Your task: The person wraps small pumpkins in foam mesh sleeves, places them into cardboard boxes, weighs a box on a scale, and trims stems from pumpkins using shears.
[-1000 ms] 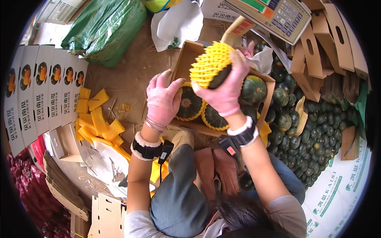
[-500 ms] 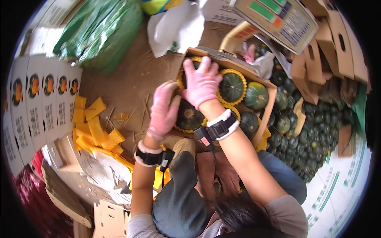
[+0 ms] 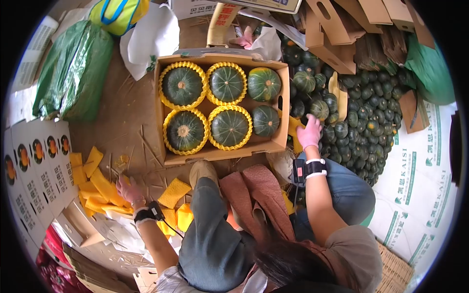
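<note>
An open cardboard box holds several green pumpkins in two rows. The left ones, such as the upper left pumpkin, have yellow foam nets around them; the two at the right end, including the orange-patched pumpkin, are bare. My left hand, in a pink glove, is beside the yellow foam nets at the left; whether it grips one is unclear. My right hand, also gloved, is spread right of the box, near loose pumpkins and another yellow net.
Printed white cartons stand at the left, below a green plastic bag. Flattened brown boxes lie at the upper right above a large pumpkin pile. A scale's edge shows at the top.
The netted pumpkin from my right hand now sits in the box. Both hands have left the box, the left toward the foam nets, the right toward the pile. The view has shifted.
</note>
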`<control>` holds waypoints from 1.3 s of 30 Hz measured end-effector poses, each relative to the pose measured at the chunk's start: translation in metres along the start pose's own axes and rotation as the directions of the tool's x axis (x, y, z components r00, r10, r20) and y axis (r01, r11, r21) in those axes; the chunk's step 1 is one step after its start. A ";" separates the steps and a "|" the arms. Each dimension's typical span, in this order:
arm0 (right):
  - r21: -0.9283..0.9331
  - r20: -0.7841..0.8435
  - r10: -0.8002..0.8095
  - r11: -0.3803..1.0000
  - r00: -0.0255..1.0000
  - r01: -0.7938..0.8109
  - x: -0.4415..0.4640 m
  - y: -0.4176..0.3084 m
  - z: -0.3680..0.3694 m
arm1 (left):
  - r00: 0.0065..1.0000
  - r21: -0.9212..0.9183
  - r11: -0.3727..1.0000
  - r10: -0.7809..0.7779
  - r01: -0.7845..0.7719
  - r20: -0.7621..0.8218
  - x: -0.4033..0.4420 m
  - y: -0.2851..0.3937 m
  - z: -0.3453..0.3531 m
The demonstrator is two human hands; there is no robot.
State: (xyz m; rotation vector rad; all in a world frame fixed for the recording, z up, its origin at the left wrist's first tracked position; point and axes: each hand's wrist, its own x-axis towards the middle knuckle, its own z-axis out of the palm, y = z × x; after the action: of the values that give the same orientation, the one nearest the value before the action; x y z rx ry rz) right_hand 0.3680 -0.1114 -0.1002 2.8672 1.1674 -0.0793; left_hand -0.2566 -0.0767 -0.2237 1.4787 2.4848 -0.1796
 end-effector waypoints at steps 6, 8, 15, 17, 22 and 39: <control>-0.161 0.207 -0.054 0.983 0.977 0.089 -0.008 -0.004 -0.019 | 0.997 -0.103 0.992 -0.073 0.071 -0.015 0.009 -0.002 -0.016; 0.049 0.150 -0.117 0.993 0.982 0.111 -0.010 -0.005 -0.037 | 0.993 -0.127 0.988 -0.098 0.089 -0.071 0.005 0.005 -0.027; 0.612 0.050 -0.250 0.773 0.967 0.168 -0.023 -0.035 -0.034 | 0.990 -0.172 0.982 0.058 -0.080 -0.129 -0.002 0.010 -0.010; 0.645 0.079 -0.303 0.742 0.950 0.183 -0.033 -0.050 -0.047 | 0.982 -0.221 0.964 0.120 -0.151 -0.146 -0.009 0.023 -0.020; 0.539 0.017 -0.448 0.757 0.894 0.369 -0.037 -0.048 -0.065 | 0.881 -0.392 0.824 0.469 -0.409 0.066 -0.040 0.113 -0.104; 0.994 0.108 -0.837 0.081 0.537 -0.074 -0.068 -0.151 -0.106 | 0.448 -0.982 0.088 0.894 -0.168 0.003 -0.094 0.228 -0.201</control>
State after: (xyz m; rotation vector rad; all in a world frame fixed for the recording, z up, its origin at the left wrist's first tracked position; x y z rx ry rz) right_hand 0.2175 -0.0443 0.0070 2.0885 2.1665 -2.6293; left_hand -0.0422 -0.0014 -0.0008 1.3328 0.7828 0.6766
